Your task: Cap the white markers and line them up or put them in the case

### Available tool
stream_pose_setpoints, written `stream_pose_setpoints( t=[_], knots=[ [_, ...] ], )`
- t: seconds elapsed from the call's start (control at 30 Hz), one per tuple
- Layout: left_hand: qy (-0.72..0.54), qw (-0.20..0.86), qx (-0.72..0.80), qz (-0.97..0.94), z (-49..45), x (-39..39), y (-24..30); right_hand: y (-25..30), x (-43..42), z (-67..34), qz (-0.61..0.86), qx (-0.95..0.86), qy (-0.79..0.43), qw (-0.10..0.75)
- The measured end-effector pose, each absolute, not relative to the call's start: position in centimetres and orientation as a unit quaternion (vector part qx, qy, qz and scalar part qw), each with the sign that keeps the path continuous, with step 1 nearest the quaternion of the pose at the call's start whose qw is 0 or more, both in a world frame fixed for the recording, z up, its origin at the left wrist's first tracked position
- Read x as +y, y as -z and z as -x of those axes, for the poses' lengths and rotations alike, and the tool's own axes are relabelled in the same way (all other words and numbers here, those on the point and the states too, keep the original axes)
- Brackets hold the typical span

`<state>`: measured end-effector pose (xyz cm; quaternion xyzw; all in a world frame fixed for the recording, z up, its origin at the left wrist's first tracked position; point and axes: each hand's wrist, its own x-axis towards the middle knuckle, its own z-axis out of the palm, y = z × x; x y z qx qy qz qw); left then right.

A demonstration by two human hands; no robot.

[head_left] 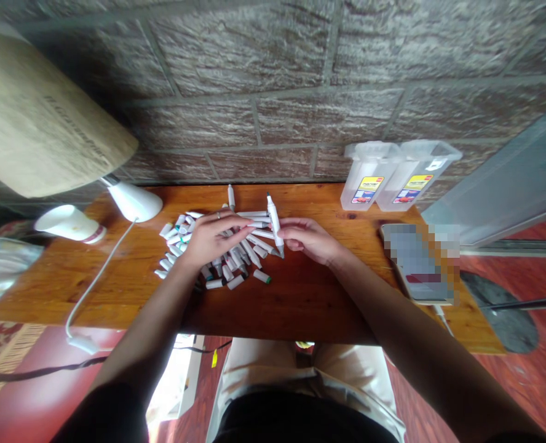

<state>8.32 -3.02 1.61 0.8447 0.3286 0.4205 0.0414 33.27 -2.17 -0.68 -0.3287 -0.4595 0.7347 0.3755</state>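
Note:
My right hand (307,240) pinches a white marker (274,215) between thumb and fingers, nearly upright. A small dark tip shows at its top, and its lower end is grey. My left hand (220,237) reaches over a heap of white markers and caps (229,264), its fingers stretched out and the thumb a little apart. Its fingertips come close to a grey-ended piece in the heap; whether they touch it I cannot tell. Part of the heap is hidden under this hand. A loose cap with a green end (262,277) lies at the heap's near edge.
Two clear plastic containers (386,184) stand at the back right by the brick wall. A phone (415,264) with a cable lies at the right. To the left are a lamp (134,200), its cord and a tipped paper cup (67,223) on the wooden table (134,295).

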Motion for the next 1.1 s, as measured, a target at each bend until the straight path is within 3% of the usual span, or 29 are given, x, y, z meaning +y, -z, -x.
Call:
stream_pose_setpoints(
  t=[0.23, 0.47, 0.93, 1.1],
  knots=[
    [-0.272, 0.139, 0.42, -0.854, -3.0, -1.9, -2.1, 0.5, -2.1, -34.1, 0.326, -0.466, -0.729, 0.382],
    [-0.25, 0.196, 0.372, -0.872, -1.8, -1.9, -3.0, 0.6, -2.0, -34.3, 0.331, -0.464, -0.727, 0.382],
    [-0.237, 0.184, 0.392, -0.869, -1.6, -1.6, -2.3, 0.0, -1.6, -35.6, 0.397, -0.486, -0.677, 0.385],
    [-0.248, 0.155, 0.444, -0.847, -1.6, -1.6, -1.9, -0.3, -1.7, -36.7, 0.49, -0.545, -0.579, 0.358]
  ],
)
